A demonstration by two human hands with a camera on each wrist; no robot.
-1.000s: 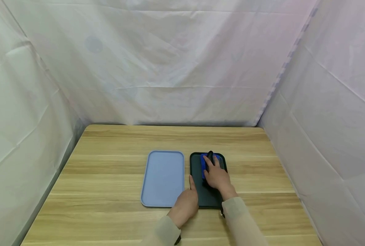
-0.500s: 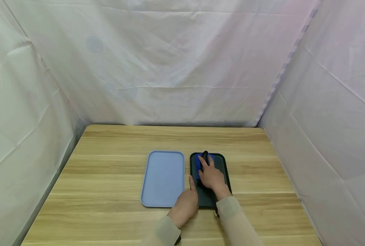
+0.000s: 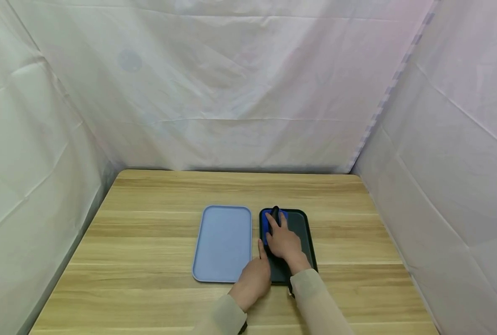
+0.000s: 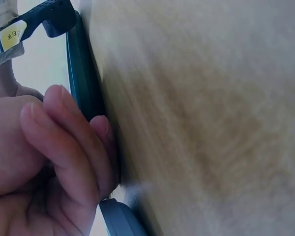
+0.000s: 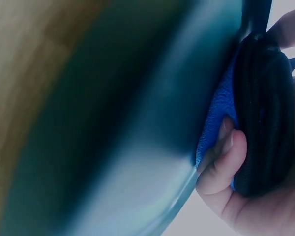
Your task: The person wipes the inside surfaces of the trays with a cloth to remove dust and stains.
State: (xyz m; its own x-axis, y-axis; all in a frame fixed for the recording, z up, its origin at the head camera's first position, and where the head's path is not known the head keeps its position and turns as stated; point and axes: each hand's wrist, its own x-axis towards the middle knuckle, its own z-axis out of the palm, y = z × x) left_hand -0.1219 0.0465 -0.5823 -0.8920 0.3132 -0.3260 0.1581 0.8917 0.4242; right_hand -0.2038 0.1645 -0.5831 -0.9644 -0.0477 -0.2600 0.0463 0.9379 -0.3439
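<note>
My right hand (image 3: pixel 285 243) grips a scrubbing pad with a black grip (image 5: pixel 263 113) over a flat, rough blue face (image 5: pixel 220 110). In the head view the blue face (image 3: pixel 265 225) lies in the far left part of a dark green tray (image 3: pixel 301 228). Two spread fingers straddle the grip, whose black tip (image 3: pixel 275 211) sticks out past them; more fingers curl against its side in the right wrist view. My left hand (image 3: pixel 254 281) lies at the tray's left edge, index finger straight along the rim. Its other fingers (image 4: pixel 64 142) bend loosely around nothing.
A light blue tray (image 3: pixel 223 242) lies left of the dark one, a narrow gap between them. Both sit on a wood-grain table (image 3: pixel 148 251). White cloth (image 3: pixel 231 83) hangs behind and at both sides. The right wrist's camera mount (image 4: pixel 39 19) shows in the left wrist view.
My right hand has slid the scrubbing pad leftward across the dark green tray, from near its right side to its left rim. The left hand stays in place.
</note>
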